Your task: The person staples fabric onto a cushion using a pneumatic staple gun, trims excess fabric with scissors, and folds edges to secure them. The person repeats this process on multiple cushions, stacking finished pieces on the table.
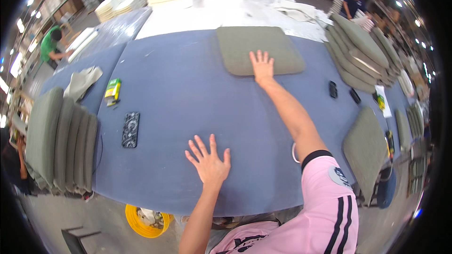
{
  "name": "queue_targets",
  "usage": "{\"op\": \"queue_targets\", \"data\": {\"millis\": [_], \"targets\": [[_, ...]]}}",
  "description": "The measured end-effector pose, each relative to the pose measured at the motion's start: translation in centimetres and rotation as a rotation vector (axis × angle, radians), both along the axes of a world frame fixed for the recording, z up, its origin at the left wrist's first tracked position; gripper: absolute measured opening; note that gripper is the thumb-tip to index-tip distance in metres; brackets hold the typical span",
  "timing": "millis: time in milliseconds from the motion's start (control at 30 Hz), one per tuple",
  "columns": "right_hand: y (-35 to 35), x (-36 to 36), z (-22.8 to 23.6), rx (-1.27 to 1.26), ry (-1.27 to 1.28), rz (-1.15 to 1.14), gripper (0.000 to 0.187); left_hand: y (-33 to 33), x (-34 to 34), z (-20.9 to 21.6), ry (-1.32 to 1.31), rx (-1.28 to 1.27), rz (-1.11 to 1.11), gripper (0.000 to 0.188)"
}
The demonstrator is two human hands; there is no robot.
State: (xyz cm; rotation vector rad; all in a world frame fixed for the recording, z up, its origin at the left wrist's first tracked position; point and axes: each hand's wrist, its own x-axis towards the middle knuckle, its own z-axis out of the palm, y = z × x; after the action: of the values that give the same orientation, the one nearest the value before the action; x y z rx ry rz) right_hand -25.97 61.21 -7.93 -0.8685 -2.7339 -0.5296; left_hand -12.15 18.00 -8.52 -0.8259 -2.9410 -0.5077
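Head view: the right hand (262, 69) lies flat, ungripping, on the cushion (284, 49) toward the far side of the surface (165, 89), the left hand (210, 163) spread and empty nearer by, so an off-centre push from one hand could skew or slide the cushion away.

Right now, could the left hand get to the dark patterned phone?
Probably yes: the left hand looks empty, its fingers spread, and I see nothing on the blue tabletop between it and the phone.
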Motion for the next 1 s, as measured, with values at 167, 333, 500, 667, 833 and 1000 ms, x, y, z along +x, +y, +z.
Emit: {"op": "queue_targets", "data": {"millis": [167, 333, 500, 667, 833, 1000], "targets": [[-1.0, -0.3, 1.2, -0.13, 0.071, 0.17, 0.11, -1.1, -0.8, -0.4, 0.003, 0.031, 0.04, 0.078], [-0.1, 0.0, 9.2, -0.125, 0.051, 0.2, 0.084, -0.6, -0.2, -0.4, 0.01, 0.016, 0.019, 0.079], [-8.2, 4.8, 26.7, -0.252, 0.156, 0.458, 0.061, -0.8, -0.1, -0.8, -0.021, -0.004, 0.031, 0.081], [-21.0, 12.1, 38.1, -0.521, 0.144, 0.788, 0.062, -3.6, -1.7, -3.0, -0.019, 0.908, -0.074, 0.054], [-33.4, 23.3, 36.0, -0.639, 0.08, 1.142, 0.056, -13.4, 9.5, 6.8, 0.51, 1.389, 0.233, 0.06], [-37.9, 30.2, 30.9, -0.053, 0.609, 1.298, 0.049, -20.3, 9.0, 6.8, -0.236, 1.205, -0.129, 0.075]]}}
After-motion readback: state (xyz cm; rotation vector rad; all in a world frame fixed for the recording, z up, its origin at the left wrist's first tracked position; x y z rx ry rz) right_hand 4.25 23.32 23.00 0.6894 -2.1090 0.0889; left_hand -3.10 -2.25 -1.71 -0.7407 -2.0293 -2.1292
